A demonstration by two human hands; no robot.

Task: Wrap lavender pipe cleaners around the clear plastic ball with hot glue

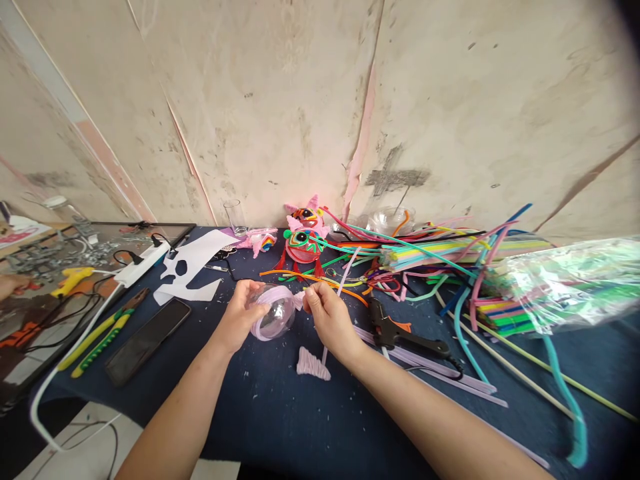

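Observation:
My left hand [243,315] is wrapped round a clear plastic ball [283,320]. Bands of lilac pipe cleaner [264,308] run around the ball's side. At the ball's right edge, my right hand [327,319] pinches a lilac pipe cleaner [349,272], whose loose end sticks up past the fingers. A small pale pink piece shows between the fingertips and the ball; whether it is fixed to the ball I cannot tell. Below the hands, a wrapped lilac fin-shaped piece [313,364] lies on the dark blue cloth [280,420].
A black glue gun [407,340] lies right of my right hand, near bundled coloured pipe cleaners [430,253]. Decorated fish figures [303,247] stand by the wall. Leftward are a phone [147,340], green-handled pliers [103,337], cut white paper [193,267] and a power strip [143,261].

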